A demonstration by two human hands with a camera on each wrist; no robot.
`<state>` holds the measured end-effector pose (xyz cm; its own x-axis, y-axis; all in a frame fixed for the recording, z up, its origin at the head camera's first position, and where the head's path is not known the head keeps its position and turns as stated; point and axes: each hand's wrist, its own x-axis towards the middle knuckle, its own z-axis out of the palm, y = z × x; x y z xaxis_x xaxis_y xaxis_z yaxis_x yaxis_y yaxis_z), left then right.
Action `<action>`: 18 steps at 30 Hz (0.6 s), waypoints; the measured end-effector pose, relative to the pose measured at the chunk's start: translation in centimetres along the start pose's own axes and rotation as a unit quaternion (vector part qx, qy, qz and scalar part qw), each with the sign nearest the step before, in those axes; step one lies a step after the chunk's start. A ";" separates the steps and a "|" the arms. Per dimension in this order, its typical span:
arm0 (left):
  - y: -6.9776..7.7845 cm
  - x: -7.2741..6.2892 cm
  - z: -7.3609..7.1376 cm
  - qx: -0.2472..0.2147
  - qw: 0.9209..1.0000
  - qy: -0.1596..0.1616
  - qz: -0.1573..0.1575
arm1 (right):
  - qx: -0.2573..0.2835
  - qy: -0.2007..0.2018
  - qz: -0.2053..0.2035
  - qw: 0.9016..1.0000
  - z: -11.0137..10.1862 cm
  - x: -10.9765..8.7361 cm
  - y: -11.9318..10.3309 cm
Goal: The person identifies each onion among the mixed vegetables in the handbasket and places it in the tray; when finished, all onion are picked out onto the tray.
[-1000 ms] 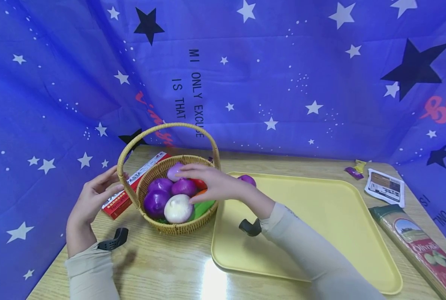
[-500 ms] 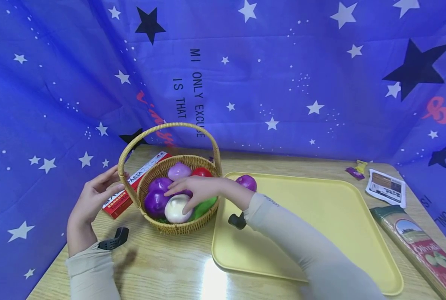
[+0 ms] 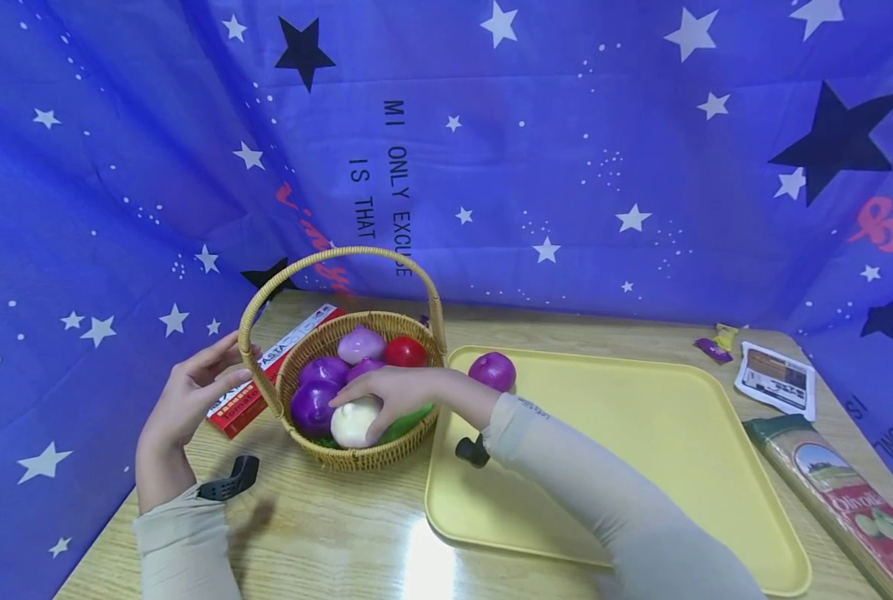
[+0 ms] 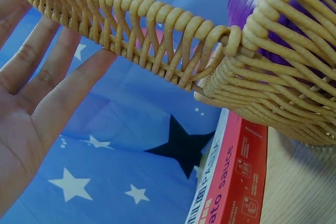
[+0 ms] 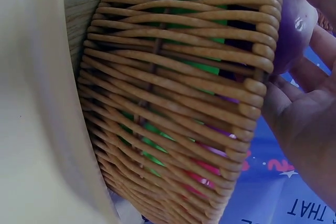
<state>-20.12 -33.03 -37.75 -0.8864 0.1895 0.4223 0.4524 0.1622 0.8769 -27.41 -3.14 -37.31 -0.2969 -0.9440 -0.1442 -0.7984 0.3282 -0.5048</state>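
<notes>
My right hand (image 3: 401, 390) reaches into a wicker basket (image 3: 356, 460) and grips a white onion (image 3: 353, 423), thumb on its right side and fingers over its top. Around it in the basket lie several purple onions (image 3: 313, 407), a paler onion (image 3: 361, 343), a red tomato (image 3: 405, 352) and a green vegetable (image 3: 407, 423) partly under the hand. In the left wrist view my left hand (image 4: 31, 103) holds the basket's arched handle (image 4: 121, 19), the fingers reaching behind it. The right hand (image 5: 310, 98) shows at the rim in the right wrist view.
A yellow tray (image 3: 604, 450) lies right of the basket, with one purple onion (image 3: 493, 372) at its back left corner. A red pasta box (image 3: 243, 408) sits behind the left hand. An olive-labelled pack (image 3: 836, 492), a white pouch (image 3: 776, 379) and small wrapped sweets (image 3: 716, 346) line the right side.
My right hand has come down and toward me from over the onions at the basket's middle onto the white onion. The tomato is uncovered now. The left hand stays at the handle.
</notes>
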 end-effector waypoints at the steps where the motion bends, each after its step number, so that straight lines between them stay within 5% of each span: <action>1: 0.0 0.0 0.0 0.001 1.000 0.000 0.000 | 0.001 0.001 0.000 1.000 0.0 0.0 0.0; 18: 0.2 -0.1 0.1 -0.001 1.000 0.002 -0.011 | -0.007 0.079 -0.018 0.997 -1.3 -1.9 0.5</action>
<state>-19.92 -32.93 -37.66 -0.8964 0.1822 0.4040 0.4328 0.1645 0.8863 -27.96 -1.15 -36.20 -0.3459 -0.9382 0.0113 -0.8167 0.2952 -0.4959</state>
